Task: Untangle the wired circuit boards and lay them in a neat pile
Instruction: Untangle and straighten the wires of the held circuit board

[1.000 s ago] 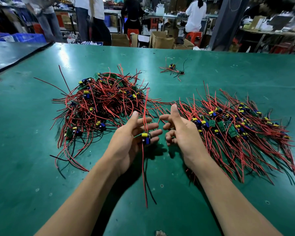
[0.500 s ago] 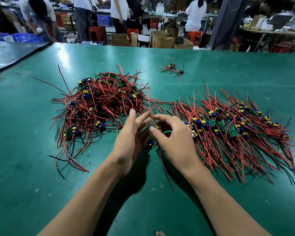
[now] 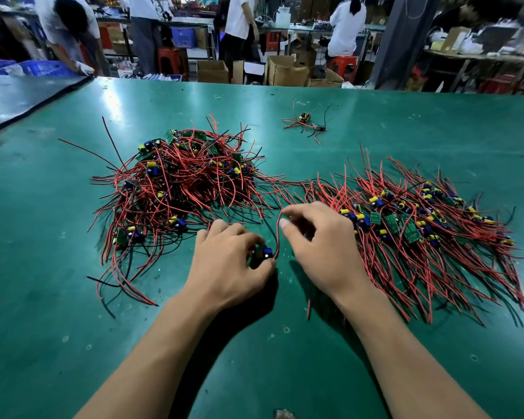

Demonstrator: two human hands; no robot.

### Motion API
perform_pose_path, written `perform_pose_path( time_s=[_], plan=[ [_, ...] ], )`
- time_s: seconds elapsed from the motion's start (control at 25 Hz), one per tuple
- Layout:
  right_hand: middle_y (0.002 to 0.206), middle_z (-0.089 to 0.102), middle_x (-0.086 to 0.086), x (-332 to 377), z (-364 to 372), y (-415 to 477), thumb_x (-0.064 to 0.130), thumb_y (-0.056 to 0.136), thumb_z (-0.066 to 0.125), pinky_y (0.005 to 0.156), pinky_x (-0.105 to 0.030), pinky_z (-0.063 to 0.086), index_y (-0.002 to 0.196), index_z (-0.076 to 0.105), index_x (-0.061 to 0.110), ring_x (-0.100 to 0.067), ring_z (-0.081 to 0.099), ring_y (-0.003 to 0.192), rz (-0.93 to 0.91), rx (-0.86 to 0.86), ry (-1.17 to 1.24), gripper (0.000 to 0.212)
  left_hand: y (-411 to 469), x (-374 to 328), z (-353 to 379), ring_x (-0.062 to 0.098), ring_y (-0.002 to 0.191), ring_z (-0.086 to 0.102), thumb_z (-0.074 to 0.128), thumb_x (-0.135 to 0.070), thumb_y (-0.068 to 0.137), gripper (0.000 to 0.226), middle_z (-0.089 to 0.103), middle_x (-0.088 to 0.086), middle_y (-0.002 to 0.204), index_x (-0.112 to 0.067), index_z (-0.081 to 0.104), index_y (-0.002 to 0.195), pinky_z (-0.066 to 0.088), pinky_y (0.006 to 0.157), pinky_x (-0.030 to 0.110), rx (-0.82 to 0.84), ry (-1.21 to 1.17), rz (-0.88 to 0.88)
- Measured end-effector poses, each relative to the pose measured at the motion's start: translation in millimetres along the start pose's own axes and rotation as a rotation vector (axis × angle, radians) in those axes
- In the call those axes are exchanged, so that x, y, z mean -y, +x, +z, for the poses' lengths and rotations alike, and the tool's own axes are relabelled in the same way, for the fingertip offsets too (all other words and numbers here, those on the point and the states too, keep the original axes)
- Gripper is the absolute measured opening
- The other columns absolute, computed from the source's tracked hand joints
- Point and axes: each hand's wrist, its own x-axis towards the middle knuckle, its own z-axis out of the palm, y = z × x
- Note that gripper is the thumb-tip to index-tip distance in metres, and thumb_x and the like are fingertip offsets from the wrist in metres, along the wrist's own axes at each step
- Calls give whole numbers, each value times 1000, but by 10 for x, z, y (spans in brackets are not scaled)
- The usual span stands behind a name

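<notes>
A tangled heap of circuit boards with red and black wires lies at the left of the green table. To the right, a combed-out pile of boards lies with its wires fanned toward me. Between them, my left hand holds one small board with a blue part in curled fingers, low over the table. My right hand hovers beside it, thumb and forefinger near that board's red wire; whether they pinch it is unclear.
A small loose cluster of wired boards lies farther back on the green table. A dark mat adjoins the table at far left. People, cardboard boxes and red stools stand beyond the far edge.
Both hands have dropped toward the table and drawn slightly apart. The board went from my open left palm into a curled left-hand grip; its wire now arcs up between the hands.
</notes>
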Motion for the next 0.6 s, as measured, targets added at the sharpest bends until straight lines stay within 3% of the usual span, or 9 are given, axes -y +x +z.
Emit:
perform_pose_path(
  time_s=[0.12,0.24,0.32,0.4,0.44,0.52,0.6],
  plan=[
    [93,74,6,-46,35,-22,26,90,70,86,-32,54,97,77,20,-9,66,86,78,181,-12,12,-9,17,-24,16,104,43,48,-55,81,38,60,-12,99,-35,68,107,22,84,35,25,104,43],
    [91,75,5,-93,4,-21,38,92,64,83,-38,55,97,76,22,-17,69,86,217,194,-128,20,-28,-10,-15,20,101,54,63,-40,87,23,62,-5,99,-27,70,105,31,87,36,-92,-103,34],
    [83,74,3,-75,-4,-23,53,94,53,77,-40,55,92,73,19,-20,67,80,257,168,-156,39,-18,-65,-15,23,93,59,69,-30,86,20,65,-1,97,-18,71,102,42,86,37,-204,-318,19],
    [72,71,-1,-30,-17,-3,70,91,39,73,-39,53,85,71,12,-21,65,73,314,156,-89,66,-11,-135,-22,23,87,57,68,-32,84,23,70,-4,93,-16,71,100,45,82,38,-324,-347,31],
    [68,70,0,-6,-27,12,73,90,39,69,-34,52,80,71,12,-18,64,69,348,167,-23,70,-17,-159,-32,22,85,56,68,-34,82,25,71,-6,90,-16,71,100,45,81,38,-353,-335,48],
    [58,65,10,56,-54,33,65,94,51,55,-19,44,73,74,19,-5,57,55,400,239,186,55,-33,-167,-41,21,86,55,69,-36,80,28,71,-10,86,-18,72,102,43,81,39,-338,-321,118],
    [64,69,13,123,-86,42,47,96,62,53,-12,43,75,78,25,0,59,57,475,359,482,34,-63,-186,-34,17,83,60,71,-32,81,26,71,-9,83,-20,72,104,46,79,34,-243,-413,165]
  ],
)
